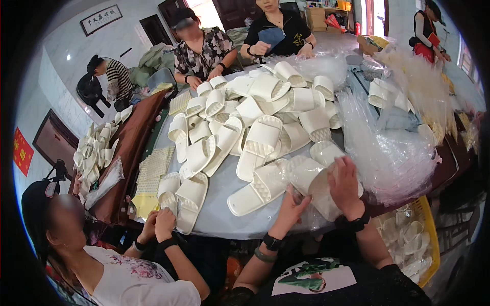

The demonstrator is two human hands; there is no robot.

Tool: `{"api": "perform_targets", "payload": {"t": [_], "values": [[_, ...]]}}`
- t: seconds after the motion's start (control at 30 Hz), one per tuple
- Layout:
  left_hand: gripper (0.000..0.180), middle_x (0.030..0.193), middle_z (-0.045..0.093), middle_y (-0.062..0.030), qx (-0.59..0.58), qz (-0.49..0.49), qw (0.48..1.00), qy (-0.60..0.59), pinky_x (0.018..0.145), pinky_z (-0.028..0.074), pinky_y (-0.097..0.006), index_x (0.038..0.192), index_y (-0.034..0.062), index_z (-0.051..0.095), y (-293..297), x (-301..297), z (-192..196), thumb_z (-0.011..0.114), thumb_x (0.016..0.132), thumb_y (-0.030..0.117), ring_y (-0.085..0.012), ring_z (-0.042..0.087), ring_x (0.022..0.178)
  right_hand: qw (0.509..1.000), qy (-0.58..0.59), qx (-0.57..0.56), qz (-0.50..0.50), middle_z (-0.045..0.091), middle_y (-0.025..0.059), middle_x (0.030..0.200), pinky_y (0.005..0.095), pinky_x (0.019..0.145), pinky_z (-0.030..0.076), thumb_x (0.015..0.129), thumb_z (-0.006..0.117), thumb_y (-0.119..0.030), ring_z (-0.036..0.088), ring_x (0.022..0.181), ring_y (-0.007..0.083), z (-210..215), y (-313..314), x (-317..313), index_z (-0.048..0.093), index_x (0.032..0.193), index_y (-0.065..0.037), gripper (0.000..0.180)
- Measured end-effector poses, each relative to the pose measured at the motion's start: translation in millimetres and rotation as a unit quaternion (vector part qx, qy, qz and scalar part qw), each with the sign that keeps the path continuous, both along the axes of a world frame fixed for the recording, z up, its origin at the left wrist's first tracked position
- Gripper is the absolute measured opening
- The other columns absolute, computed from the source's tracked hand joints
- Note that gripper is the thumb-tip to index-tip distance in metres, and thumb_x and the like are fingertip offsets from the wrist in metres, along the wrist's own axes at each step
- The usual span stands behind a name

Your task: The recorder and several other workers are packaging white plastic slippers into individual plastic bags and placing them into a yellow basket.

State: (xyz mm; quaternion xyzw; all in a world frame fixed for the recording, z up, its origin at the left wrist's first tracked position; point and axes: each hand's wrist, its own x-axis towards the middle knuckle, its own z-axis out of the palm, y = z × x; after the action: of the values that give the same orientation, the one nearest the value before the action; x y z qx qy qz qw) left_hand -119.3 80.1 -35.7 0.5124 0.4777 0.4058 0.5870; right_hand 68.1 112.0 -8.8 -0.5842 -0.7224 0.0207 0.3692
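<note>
At the near edge of the table, a white slipper [322, 196] lies inside a clear plastic bag [309, 219]. My left hand [290, 211] grips the bag's left side, thumb and forefinger at the slipper's edge. From the right, my right hand [346, 187] curves over the bagged slipper, fingers bent against the film. Just beyond my fingers sits another white slipper [304, 170], partly under shiny film. A loose white slipper [248, 198] lies left of my hands, its toe strap toward them. Part of the bag is hidden by my hands.
A pile of white slippers [265, 86] covers the table's middle. Clear bags [377, 148] heap at the right, above a yellow basket [434, 239] of bagged slippers. A co-worker [122, 265] handles slippers at my left; two people [204, 51] work across the table.
</note>
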Motion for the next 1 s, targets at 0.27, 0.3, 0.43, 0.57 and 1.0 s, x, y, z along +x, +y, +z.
{"api": "perform_targets", "payload": {"t": [0.27, 0.3, 0.43, 0.57, 1.0], "values": [[0.060, 0.107, 0.064, -0.0108, 0.007, -0.013, 1.000, -0.017, 0.034, 0.038, -0.021, 0.139, 0.0090, 0.028, -3.4, 5.7, 9.1, 0.061, 0.090, 0.014, -0.0070, 0.052, 0.056, 0.969, -0.152, -0.165, 0.102, 0.029, 0.0252, 0.145, 0.0612, 0.102, 0.027, 0.062, 0.081, -0.043, 0.027, 0.133, 0.0435, 24.3, 51.1, 21.7, 0.036, 0.140, -0.013, 0.095], [0.060, 0.106, 0.064, -0.0100, -0.001, -0.002, 1.000, -0.014, 0.033, 0.037, -0.021, 0.139, 0.0095, 0.028, -3.4, 6.1, 5.5, 0.061, 0.090, 0.014, -0.0067, 0.050, 0.054, 0.962, -0.176, -0.183, 0.102, 0.033, 0.0218, 0.144, 0.0621, 0.101, 0.028, 0.062, 0.080, -0.047, 0.029, 0.132, 0.0430, 22.2, 56.1, 18.9, 0.041, 0.138, -0.015, 0.091], [0.052, 0.105, 0.064, -0.0082, -0.024, 0.023, 0.999, -0.023, 0.045, 0.046, -0.024, 0.135, 0.0062, 0.037, -3.0, 1.7, -8.7, 0.062, 0.089, 0.012, -0.0096, 0.057, 0.063, 0.954, -0.207, -0.187, 0.106, 0.043, 0.0135, 0.139, 0.0633, 0.097, 0.031, 0.063, 0.074, -0.058, 0.034, 0.129, 0.0423, 5.2, 60.6, 12.5, 0.049, 0.133, -0.022, 0.083], [0.042, 0.105, 0.063, -0.0076, 0.088, 0.047, 0.995, 0.013, 0.067, 0.052, -0.028, 0.124, 0.0013, 0.049, 1.7, 1.8, -35.8, 0.064, 0.086, 0.008, -0.0138, 0.061, 0.084, 0.958, -0.208, -0.164, 0.109, 0.042, 0.0156, 0.139, 0.0670, 0.095, 0.029, 0.065, 0.070, -0.063, 0.035, 0.128, 0.0447, -3.5, 35.0, 11.9, 0.047, 0.135, -0.023, 0.084], [0.047, 0.114, 0.060, -0.0085, 0.053, 0.022, 0.995, -0.084, 0.088, 0.046, -0.031, 0.126, -0.0002, 0.046, -33.7, 17.4, -11.4, 0.062, 0.081, -0.001, -0.0168, 0.057, 0.103, 0.949, 0.232, -0.189, -0.101, 0.058, 0.0105, 0.079, 0.0309, 0.065, 0.045, 0.087, 0.065, -0.017, 0.056, 0.071, 0.0197, -39.0, -144.3, 109.9, 0.052, 0.095, 0.001, 0.023]]}}
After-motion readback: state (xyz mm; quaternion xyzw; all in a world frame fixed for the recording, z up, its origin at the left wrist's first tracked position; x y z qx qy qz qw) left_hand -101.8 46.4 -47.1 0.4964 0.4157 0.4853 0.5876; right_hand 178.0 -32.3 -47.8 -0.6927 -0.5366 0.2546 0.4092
